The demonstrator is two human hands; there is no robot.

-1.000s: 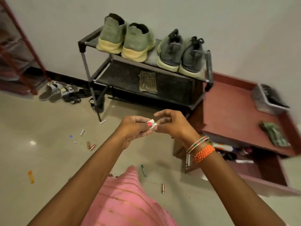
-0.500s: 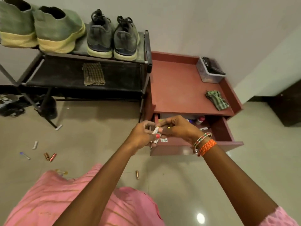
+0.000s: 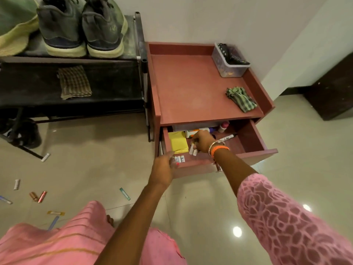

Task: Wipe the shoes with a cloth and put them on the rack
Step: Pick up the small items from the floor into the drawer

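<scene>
Right hand (image 3: 202, 140) pinches 2 small white batteries (image 3: 193, 150) inside the open red wooden drawer (image 3: 254, 134); set them down flat. Left hand (image 3: 164, 167) hangs relaxed nearby. Dark grey sneakers (image 3: 82, 29) sit racked up-left.

- Dark grey shoes (image 3: 82, 27) with pale yellow-green soles are seen on the black rack (image 3: 114, 87).
- A brown checked cloth (image 3: 74, 83) is shown on the lower shelf.
- A green striped cloth (image 3: 241, 98) is pictured on the reddish-brown cabinet (image 3: 191, 88).
- Yellow paper (image 3: 177, 142) is seen in the drawer.
- Orange and silver bangles (image 3: 217, 147) are worn with a pink lace-patterned sleeve (image 3: 286, 217).
</scene>
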